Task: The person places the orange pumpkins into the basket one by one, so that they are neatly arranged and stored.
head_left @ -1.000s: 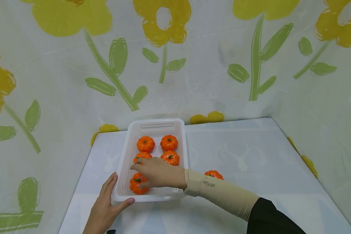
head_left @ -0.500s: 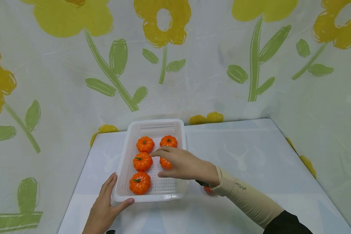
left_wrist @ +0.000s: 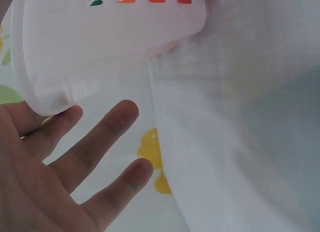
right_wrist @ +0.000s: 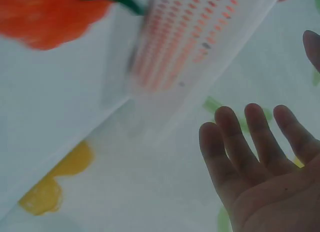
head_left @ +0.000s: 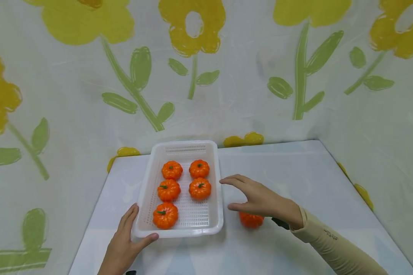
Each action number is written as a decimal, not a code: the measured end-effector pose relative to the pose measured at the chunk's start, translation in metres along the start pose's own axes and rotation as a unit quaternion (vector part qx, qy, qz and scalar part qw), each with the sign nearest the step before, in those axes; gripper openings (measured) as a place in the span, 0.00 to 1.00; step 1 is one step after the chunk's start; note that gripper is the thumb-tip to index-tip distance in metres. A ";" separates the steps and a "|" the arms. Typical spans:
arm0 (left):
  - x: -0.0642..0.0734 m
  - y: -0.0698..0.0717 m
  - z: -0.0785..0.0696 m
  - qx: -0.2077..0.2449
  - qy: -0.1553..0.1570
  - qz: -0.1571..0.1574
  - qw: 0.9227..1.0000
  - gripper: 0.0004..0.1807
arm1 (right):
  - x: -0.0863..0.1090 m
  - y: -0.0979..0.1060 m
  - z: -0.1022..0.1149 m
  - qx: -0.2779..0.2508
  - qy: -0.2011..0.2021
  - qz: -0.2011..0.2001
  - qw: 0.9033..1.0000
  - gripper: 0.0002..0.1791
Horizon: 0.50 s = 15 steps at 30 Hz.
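Observation:
A white plastic basket (head_left: 193, 232) holds several small orange pumpkins with green stems, among them a front-left pumpkin (head_left: 165, 215) and a middle-right pumpkin (head_left: 199, 188). My left hand (head_left: 123, 238) rests at the basket's front-left corner, fingers along the left side and thumb by the front rim. The left wrist view shows those fingers spread and nearly straight against the basket. To the right of the basket, another pumpkin (head_left: 251, 220) sits on the table, partly hidden beneath my right hand (head_left: 261, 196). That hand hovers over it with fingers extended, thumb apart, holding nothing.
The pale table (head_left: 282, 164) reaches back to a wall covering (head_left: 241, 84) printed with yellow flowers and green leaves. The same covering rises on the left and right sides. The basket's raised rim stands between its pumpkins and the one on the table.
My right hand has moved right, from over the basket's front-left pumpkin, across the rim, to above the pumpkin on the table. My left hand has stayed at the basket corner.

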<state>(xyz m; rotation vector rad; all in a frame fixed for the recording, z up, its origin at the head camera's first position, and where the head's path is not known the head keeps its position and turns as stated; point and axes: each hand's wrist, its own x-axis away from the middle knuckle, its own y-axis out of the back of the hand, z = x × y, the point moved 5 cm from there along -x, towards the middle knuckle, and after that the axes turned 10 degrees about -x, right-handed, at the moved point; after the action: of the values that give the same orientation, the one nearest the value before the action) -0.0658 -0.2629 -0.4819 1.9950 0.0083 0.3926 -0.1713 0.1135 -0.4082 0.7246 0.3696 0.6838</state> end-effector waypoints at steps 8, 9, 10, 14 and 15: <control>0.001 -0.002 -0.001 -0.001 -0.003 0.000 1.000 0.73 | 0.040 -0.002 -0.052 -0.034 -0.073 0.011 0.997 0.48; 0.000 -0.002 -0.001 -0.001 -0.004 -0.002 1.000 0.74 | 0.045 -0.004 -0.057 -0.042 -0.085 0.012 0.995 0.50; 0.000 -0.001 -0.001 -0.002 -0.005 -0.004 1.000 0.73 | 0.049 -0.006 -0.062 -0.045 -0.097 0.014 0.994 0.52; -0.001 0.001 -0.001 -0.002 -0.007 -0.006 1.000 0.74 | 0.062 -0.018 -0.076 -0.062 -0.120 0.029 0.990 0.55; -0.001 0.001 -0.001 0.000 -0.005 -0.006 1.000 0.74 | 0.064 -0.022 -0.079 -0.064 -0.121 0.031 0.990 0.55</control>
<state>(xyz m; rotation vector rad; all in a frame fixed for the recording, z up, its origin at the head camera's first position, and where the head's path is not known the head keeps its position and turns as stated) -0.0672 -0.2622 -0.4808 1.9952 0.0135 0.3743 -0.1567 0.1834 -0.4835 0.6892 0.0797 0.6637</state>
